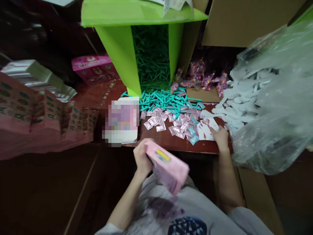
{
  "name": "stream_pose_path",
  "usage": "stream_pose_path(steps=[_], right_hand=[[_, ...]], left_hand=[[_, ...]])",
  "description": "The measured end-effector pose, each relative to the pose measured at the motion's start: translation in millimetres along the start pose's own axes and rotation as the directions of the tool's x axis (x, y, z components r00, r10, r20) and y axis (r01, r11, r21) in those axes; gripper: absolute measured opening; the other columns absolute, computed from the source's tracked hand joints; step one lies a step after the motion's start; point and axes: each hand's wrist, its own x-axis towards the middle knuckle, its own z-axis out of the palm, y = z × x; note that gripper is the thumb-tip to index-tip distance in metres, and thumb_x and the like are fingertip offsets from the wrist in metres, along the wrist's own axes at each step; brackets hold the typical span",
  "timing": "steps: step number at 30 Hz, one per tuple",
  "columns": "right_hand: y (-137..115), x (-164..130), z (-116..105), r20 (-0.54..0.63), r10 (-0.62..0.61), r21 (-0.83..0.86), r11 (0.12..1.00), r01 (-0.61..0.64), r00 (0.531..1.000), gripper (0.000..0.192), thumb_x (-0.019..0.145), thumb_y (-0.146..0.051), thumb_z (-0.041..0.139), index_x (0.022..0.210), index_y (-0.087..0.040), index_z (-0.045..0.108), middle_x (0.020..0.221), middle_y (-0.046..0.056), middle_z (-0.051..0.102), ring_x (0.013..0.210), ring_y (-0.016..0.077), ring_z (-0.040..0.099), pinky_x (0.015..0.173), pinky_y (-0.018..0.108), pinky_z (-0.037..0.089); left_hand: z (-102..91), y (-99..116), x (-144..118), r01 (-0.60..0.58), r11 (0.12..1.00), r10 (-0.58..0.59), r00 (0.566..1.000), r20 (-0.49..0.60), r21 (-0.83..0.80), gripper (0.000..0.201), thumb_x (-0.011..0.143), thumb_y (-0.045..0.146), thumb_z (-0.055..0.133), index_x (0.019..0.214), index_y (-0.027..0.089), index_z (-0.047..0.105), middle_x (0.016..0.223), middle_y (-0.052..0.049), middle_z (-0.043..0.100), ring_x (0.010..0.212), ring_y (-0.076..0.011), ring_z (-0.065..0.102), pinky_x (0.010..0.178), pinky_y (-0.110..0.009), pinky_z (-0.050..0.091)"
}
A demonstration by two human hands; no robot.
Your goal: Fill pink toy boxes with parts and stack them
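Box in left hand (lower edge blurry)

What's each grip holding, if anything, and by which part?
Left grip: the pink box, by its left end. Right grip: on the printed card at its right side; whether held can't be told.

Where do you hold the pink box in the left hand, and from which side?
Best, I think, to grip the pink box by its left end, coming from the left, like the left hand does: it's slim enough to grasp there, and its other end sticks out rightward, untouched.
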Motion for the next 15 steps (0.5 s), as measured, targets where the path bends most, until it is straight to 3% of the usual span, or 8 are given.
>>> stream_pose_path(steps=[1, 2, 4, 8, 10, 11, 13, 15], right_hand=[[6.6, 3.3, 0.0, 0.047, -0.012, 0.011, 1.000, 0.011, 0.999, 0.054, 0.070, -0.042, 0.064, 0.105, -0.001, 0.065, 0.100, 0.024, 0.066, 0.089, 0.0313, 0.060, 0.082, 0.043, 0.045], [11.0, 3.5, 0.5, 0.055, -0.039, 0.018, 0.999, 0.038, 0.998, 0.047, 0.071, -0.041, 0.063, 0.099, -0.004, 0.067, 0.094, 0.021, 0.067, 0.085, 0.0294, 0.060, 0.080, 0.041, 0.046], [14.2, -1.2, 1.2, -0.024, -0.109, -0.010, 0.994, 0.109, 0.994, 0.037, 0.072, -0.038, 0.062, 0.093, -0.009, 0.069, 0.093, 0.018, 0.068, 0.084, 0.0279, 0.060, 0.080, 0.040, 0.045], [4.6, -11.3, -4.2, -0.205, -0.054, 0.063, 0.996, 0.068, 0.977, 0.025, 0.073, -0.033, 0.060, 0.081, -0.011, 0.068, 0.083, 0.015, 0.067, 0.079, 0.0256, 0.060, 0.080, 0.041, 0.045], [-8.3, -17.0, -8.2, -0.248, 0.065, 0.321, 0.947, 0.019, 0.967, 0.025, 0.072, -0.036, 0.063, 0.076, -0.012, 0.065, 0.073, 0.010, 0.065, 0.070, 0.0220, 0.060, 0.074, 0.038, 0.048], [-17.0, -21.9, -9.1, -0.232, 0.111, 0.476, 0.879, 0.013, 0.966, 0.027, 0.070, -0.039, 0.066, 0.077, -0.013, 0.064, 0.071, 0.008, 0.065, 0.067, 0.0202, 0.060, 0.070, 0.036, 0.049], [-37.9, -37.0, -7.2, -0.118, 0.105, 0.697, 0.717, 0.006, 0.987, 0.031, 0.065, -0.040, 0.071, 0.080, -0.014, 0.063, 0.069, 0.004, 0.065, 0.063, 0.0178, 0.061, 0.066, 0.033, 0.050], [-60.0, -56.9, -0.1, 0.024, -0.032, 0.749, 0.663, 0.003, 0.999, 0.030, 0.066, -0.039, 0.073, 0.081, -0.015, 0.065, 0.071, 0.004, 0.066, 0.064, 0.0172, 0.061, 0.065, 0.032, 0.050]], left_hand=[[1.0, 18.3, 7.5, -0.136, 0.991, 0.137, 0.979, 0.150, -0.019, 0.048, 0.088, 0.047, 0.031, 0.071, 0.014, 0.061, 0.061, -0.004, 0.061, 0.054, -0.0145, 0.056, 0.052, -0.025, 0.043], [4.6, 34.3, 12.3, -0.286, 0.958, 0.278, 0.911, 0.305, -0.019, 0.045, 0.086, 0.045, 0.034, 0.069, 0.014, 0.062, 0.059, -0.004, 0.062, 0.052, -0.0144, 0.056, 0.051, -0.025, 0.042], [20.1, 55.4, 13.0, -0.563, 0.825, 0.422, 0.675, 0.605, 0.053, 0.037, 0.080, 0.041, 0.042, 0.066, 0.014, 0.065, 0.056, -0.005, 0.063, 0.050, -0.0155, 0.057, 0.050, -0.026, 0.041], [74.5, 41.3, -16.9, -0.849, 0.524, 0.179, 0.189, 0.966, 0.069, 0.029, 0.070, 0.040, 0.056, 0.060, 0.017, 0.069, 0.052, -0.007, 0.064, 0.045, -0.0187, 0.057, 0.042, -0.028, 0.035], [102.1, 11.2, -40.9, -0.846, 0.507, 0.114, -0.127, 0.985, -0.168, 0.035, 0.069, 0.051, 0.061, 0.062, 0.018, 0.072, 0.054, -0.007, 0.066, 0.049, -0.0203, 0.060, 0.041, -0.028, 0.034], [114.0, -5.9, -53.4, -0.821, 0.528, 0.042, -0.228, 0.973, -0.215, 0.039, 0.067, 0.055, 0.063, 0.061, 0.018, 0.071, 0.056, -0.007, 0.068, 0.050, -0.0204, 0.061, 0.040, -0.028, 0.034], [133.5, -37.9, -77.7, -0.803, 0.547, -0.052, -0.314, 0.948, -0.236, 0.036, 0.068, 0.054, 0.064, 0.061, 0.020, 0.072, 0.060, -0.007, 0.070, 0.052, -0.0207, 0.063, 0.040, -0.028, 0.035], [147.3, -61.3, -99.8, -0.815, 0.535, -0.082, -0.313, 0.946, -0.223, 0.030, 0.071, 0.048, 0.063, 0.062, 0.021, 0.072, 0.063, -0.006, 0.071, 0.053, -0.0208, 0.063, 0.041, -0.029, 0.037]])
